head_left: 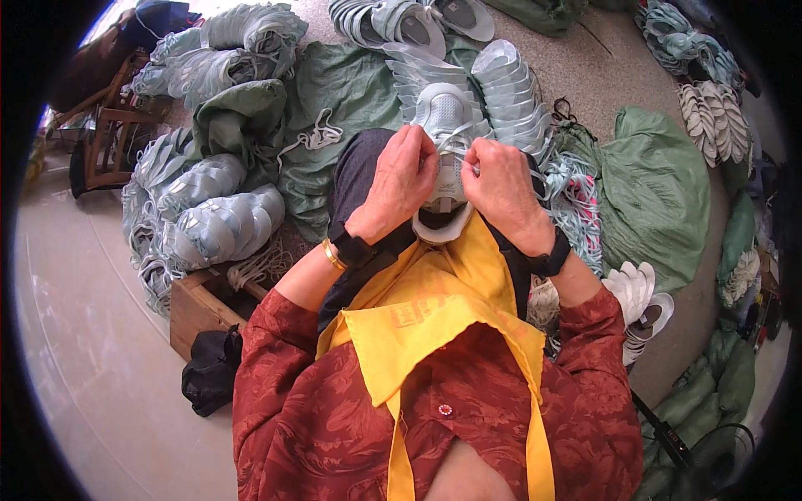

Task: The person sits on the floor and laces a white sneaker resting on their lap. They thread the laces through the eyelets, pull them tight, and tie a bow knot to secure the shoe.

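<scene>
A pale grey-white shoe upper [444, 107] lies between my knees, toe pointing away and its dark heel opening towards me. Pale laces [452, 142] cross its middle. My left hand [399, 174] is closed in a pinch at the left side of the lacing, with the lace partly hidden behind the fingers. On the right side, my right hand [506, 190] pinches the lace between thumb and curled fingers. Both hands are raised just over the upper. Under it spreads my yellow apron [447, 271].
Bundles of stacked pale-blue uppers [225, 221] lie at the left, with another stack [511, 92] beyond my right hand. A green sack [656, 192] bulges at the right. Left of my lap stand a wooden box [200, 313] and a black bag [209, 371]. Loose white laces [313, 138] rest on green sacking.
</scene>
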A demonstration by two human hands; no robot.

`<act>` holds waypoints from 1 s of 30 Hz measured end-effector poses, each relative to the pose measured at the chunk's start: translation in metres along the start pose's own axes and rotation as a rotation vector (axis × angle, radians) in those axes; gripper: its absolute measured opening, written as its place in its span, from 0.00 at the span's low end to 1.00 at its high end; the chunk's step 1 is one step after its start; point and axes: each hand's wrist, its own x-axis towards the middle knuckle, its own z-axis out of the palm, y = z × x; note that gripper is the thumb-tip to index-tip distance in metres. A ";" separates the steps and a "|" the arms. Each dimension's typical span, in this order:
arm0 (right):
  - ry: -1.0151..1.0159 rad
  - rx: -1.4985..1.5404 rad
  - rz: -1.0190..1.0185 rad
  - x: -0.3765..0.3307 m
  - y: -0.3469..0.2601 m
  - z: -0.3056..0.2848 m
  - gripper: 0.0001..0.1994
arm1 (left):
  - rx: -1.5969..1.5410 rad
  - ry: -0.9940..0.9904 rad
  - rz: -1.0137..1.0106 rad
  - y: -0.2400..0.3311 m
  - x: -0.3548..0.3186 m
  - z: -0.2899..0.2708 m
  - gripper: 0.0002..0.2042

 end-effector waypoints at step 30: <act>-0.136 0.865 0.543 0.001 0.027 0.031 0.06 | -0.144 0.003 -0.188 0.002 0.001 -0.002 0.04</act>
